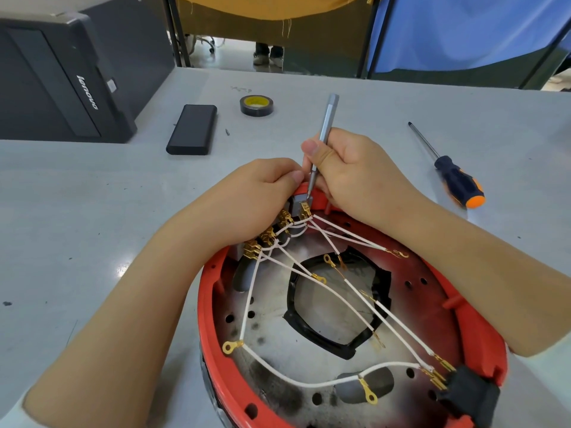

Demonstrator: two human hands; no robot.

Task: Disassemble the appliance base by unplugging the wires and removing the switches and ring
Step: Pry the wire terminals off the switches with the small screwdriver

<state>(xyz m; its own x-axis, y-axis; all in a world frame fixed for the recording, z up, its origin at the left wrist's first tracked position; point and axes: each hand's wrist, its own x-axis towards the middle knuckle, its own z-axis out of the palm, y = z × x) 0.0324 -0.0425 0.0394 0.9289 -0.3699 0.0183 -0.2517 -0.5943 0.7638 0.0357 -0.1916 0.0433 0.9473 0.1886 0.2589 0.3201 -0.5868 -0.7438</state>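
Observation:
A red round appliance base lies open side up on the table, white wires with gold terminals crossing its inside. A black ring lines the central hole. At the base's far rim sits a row of switches with gold connectors. My left hand grips these switches from the left. My right hand holds a slim silver tool, its tip against the farthest switch. A black socket block sits at the near right rim.
An orange-and-black screwdriver lies to the right. A roll of black tape, a black power bank and a small bit lie beyond the base. A black Lenovo computer case stands at the far left.

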